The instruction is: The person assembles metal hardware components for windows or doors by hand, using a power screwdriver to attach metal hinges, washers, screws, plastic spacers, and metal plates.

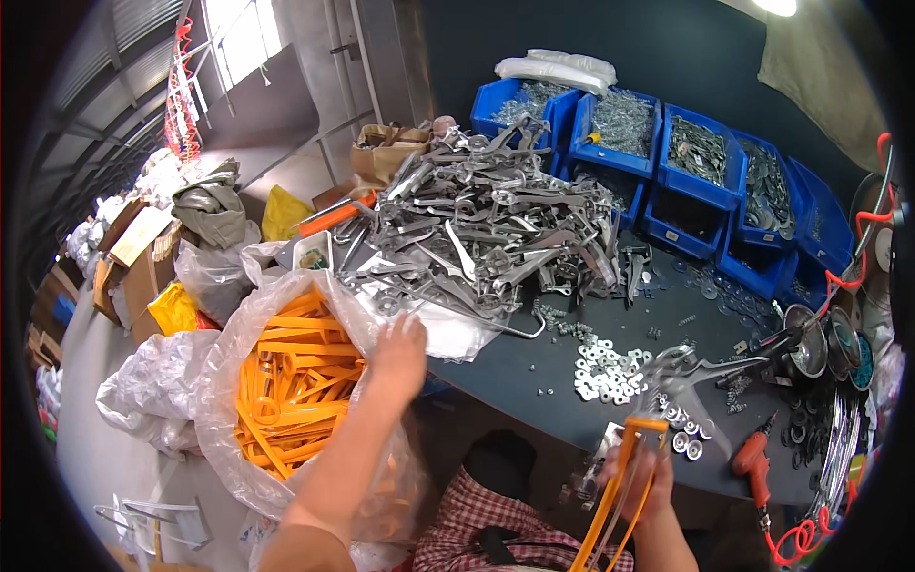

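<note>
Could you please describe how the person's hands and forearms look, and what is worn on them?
The left hand and right hand wear no gloves. Both forearms, as far as visible, are bare, without sleeves or watch. Red-and-white checked clothing shows between them.

2 bare hands in view, well apart. Left forearm [329, 481] bare, comes up from lower edge, slants rightward; left hand [398, 357] extended forward, fingertips pointing away, slightly blurred, grip unclear. Right hand [654, 484] lower, closer to body, fingers curled in a hold, partly hidden; right forearm [669, 548] short, bare.
</note>
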A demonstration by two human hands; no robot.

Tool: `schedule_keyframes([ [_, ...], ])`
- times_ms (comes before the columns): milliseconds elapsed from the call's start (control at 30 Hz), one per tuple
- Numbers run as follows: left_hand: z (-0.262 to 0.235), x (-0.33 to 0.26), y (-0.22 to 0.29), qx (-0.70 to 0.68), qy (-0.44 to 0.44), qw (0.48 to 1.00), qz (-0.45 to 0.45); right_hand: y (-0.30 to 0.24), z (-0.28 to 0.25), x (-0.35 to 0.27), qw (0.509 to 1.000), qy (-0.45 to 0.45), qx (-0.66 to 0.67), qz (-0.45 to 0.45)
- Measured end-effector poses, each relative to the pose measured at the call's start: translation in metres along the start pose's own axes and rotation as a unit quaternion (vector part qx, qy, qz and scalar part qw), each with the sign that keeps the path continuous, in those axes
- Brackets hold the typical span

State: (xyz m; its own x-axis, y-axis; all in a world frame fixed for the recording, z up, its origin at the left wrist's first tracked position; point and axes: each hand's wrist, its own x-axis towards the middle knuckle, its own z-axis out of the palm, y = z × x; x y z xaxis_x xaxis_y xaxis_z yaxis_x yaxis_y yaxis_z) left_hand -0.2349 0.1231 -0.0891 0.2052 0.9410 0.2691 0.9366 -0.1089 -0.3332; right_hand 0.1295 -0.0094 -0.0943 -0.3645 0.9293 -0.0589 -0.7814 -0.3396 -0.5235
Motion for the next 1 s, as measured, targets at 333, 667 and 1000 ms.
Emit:
schedule_keyframes([
  [333, 0.027, 0.048, -0.05, -0.06, 0.025, 0.993, 0.095, 0.016, 0.002, -0.049, 0.996, 0.056, -0.059, -0.031],
  [667, 0.026, 0.061, -0.055, -0.14, 0.133, 0.98, 0.058, 0.02, 0.011, -0.054, 0.997, 0.061, -0.011, -0.04],
  [1000, -0.173, -0.019, -0.024, -0.349, 0.306, 0.884, 0.048, 0.006, 0.006, -0.052, 0.99, 0.089, -0.094, -0.046],
])
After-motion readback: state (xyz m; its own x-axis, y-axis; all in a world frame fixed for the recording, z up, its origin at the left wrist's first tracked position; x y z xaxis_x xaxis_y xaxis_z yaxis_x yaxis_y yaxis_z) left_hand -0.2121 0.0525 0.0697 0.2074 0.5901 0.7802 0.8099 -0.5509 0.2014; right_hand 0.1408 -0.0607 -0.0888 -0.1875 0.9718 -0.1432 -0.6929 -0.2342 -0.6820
